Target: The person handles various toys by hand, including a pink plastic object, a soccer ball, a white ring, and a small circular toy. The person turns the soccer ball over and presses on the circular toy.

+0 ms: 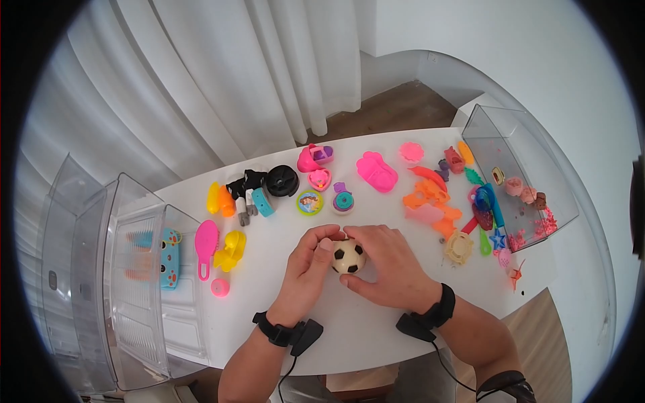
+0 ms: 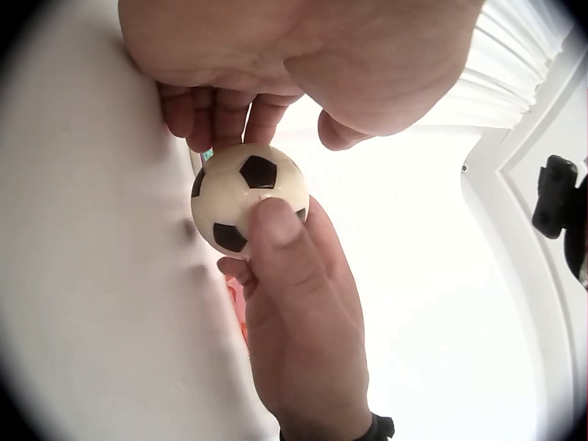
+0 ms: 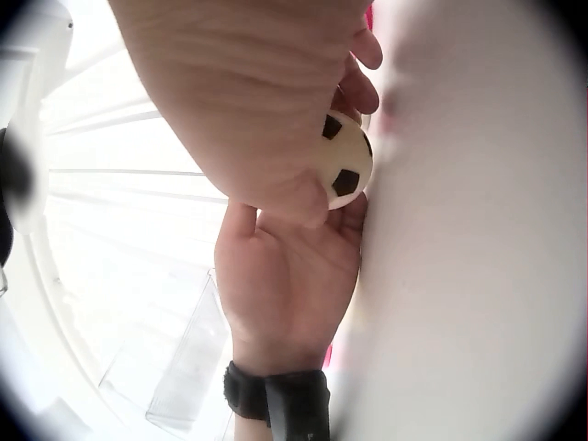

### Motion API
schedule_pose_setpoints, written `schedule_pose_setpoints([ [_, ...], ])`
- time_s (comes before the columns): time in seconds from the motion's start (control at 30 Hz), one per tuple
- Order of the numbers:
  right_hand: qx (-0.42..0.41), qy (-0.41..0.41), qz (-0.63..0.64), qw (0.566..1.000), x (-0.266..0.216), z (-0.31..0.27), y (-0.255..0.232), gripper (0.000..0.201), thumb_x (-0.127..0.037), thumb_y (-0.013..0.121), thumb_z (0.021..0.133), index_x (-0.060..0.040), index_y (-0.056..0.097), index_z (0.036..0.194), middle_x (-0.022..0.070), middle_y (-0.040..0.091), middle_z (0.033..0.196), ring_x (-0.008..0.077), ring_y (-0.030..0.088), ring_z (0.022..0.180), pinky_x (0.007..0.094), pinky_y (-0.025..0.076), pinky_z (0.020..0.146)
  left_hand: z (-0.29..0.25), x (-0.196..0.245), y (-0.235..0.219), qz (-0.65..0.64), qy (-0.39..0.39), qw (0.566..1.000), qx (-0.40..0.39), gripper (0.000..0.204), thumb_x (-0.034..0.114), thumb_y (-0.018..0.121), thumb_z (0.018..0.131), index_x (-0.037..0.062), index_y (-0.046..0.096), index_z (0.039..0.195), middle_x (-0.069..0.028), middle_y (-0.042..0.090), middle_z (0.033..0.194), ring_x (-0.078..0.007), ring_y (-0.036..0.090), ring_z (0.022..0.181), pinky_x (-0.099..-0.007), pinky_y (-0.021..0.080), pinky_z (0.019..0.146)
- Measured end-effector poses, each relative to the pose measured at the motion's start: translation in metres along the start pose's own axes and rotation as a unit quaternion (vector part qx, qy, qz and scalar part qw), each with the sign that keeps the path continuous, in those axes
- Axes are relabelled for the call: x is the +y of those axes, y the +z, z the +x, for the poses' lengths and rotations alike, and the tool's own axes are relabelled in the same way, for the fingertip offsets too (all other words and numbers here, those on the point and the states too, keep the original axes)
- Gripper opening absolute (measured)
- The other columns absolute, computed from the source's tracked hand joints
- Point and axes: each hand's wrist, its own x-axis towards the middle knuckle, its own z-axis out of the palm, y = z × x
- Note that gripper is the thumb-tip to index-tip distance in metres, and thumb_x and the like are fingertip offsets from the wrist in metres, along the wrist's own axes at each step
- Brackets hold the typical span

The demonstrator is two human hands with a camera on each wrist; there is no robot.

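A small cream toy soccer ball with black patches is between both hands near the table's front middle. My right hand holds it from the right, thumb across the near side and fingers over the far side. In the left wrist view the right thumb presses on the ball. My left hand is at the ball's left, its fingertips right at the ball's edge and its thumb apart from it. The right wrist view shows the left palm facing the ball, fingers loosely extended; the right hand partly hides the ball.
Clear plastic bins stand at the left, another clear bin at the back right. Across the table's back lie a black wheel-like toy, a pink car shape and orange molds. A pink hairbrush and yellow toy lie left.
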Motion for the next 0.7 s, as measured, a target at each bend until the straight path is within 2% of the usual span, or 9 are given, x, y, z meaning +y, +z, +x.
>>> schedule_pose_setpoints([
  [0.17,-0.019,0.004,-0.007,1.0,0.0021,-0.0013,0.0014,0.069,-0.022,0.087,0.08,-0.0064,0.056,0.139,0.0104,0.067,0.123,0.0322,0.061,0.111,0.0446,0.045,0.099,0.0003,-0.0001,-0.0002,0.02,0.005,1.0,0.003,0.047,0.039,0.048,0.116,0.0009,0.057,0.143,-0.0093,0.065,0.133,-0.0159,0.058,0.124,-0.0317,0.045,0.109],
  [0.23,0.003,0.011,-0.002,1.0,-0.0017,0.0004,-0.0035,0.063,-0.026,0.085,0.083,-0.0065,0.058,0.137,0.0115,0.068,0.115,0.0315,0.063,0.106,0.0433,0.046,0.092,-0.0001,0.0017,0.0003,0.021,0.001,1.0,0.005,0.048,0.04,0.047,0.116,0.001,0.058,0.142,-0.0096,0.065,0.132,-0.0163,0.058,0.124,-0.032,0.045,0.11],
  [0.37,0.027,0.017,0.001,0.999,0.0011,-0.0002,-0.0034,0.056,-0.029,0.084,0.086,-0.0063,0.061,0.132,0.0114,0.069,0.112,0.0307,0.064,0.103,0.0435,0.046,0.092,0.0001,0.0025,0.0003,0.032,0.004,0.999,0.011,0.049,0.041,0.046,0.116,0.0007,0.058,0.141,-0.0106,0.067,0.131,-0.0172,0.058,0.125,-0.0327,0.044,0.111],
  [0.47,0.054,0.012,0.016,0.998,0.0048,-0.0009,-0.0041,0.049,-0.039,0.08,0.092,-0.004,0.065,0.124,0.0113,0.071,0.104,0.0297,0.065,0.095,0.0428,0.048,0.087,-0.0001,0.0034,0.0,0.038,0.013,0.999,0.008,0.049,0.042,0.046,0.116,0.0007,0.059,0.141,-0.0103,0.067,0.13,-0.0172,0.058,0.125,-0.0328,0.044,0.111],
  [0.53,0.057,0.088,0.108,0.989,0.0052,-0.0009,-0.0057,0.047,-0.047,0.073,0.099,-0.0019,0.069,0.114,0.0108,0.071,0.092,0.0286,0.065,0.082,0.0407,0.049,0.079,0.0,0.0034,-0.0004,0.044,0.01,0.999,0.005,0.048,0.04,0.047,0.116,0.0008,0.06,0.14,-0.0096,0.067,0.13,-0.0166,0.058,0.124,-0.0326,0.044,0.11],
  [0.7,0.056,0.127,0.149,0.979,0.0057,-0.0002,-0.0053,0.05,-0.05,0.064,0.105,-0.0009,0.07,0.102,0.0119,0.069,0.08,0.0276,0.062,0.068,0.0383,0.049,0.067,-0.0005,0.0005,-0.0005,0.042,-0.002,0.999,-0.013,0.042,0.035,0.052,0.115,0.0015,0.061,0.139,-0.0071,0.067,0.128,-0.0148,0.059,0.12,-0.0318,0.045,0.108],
])
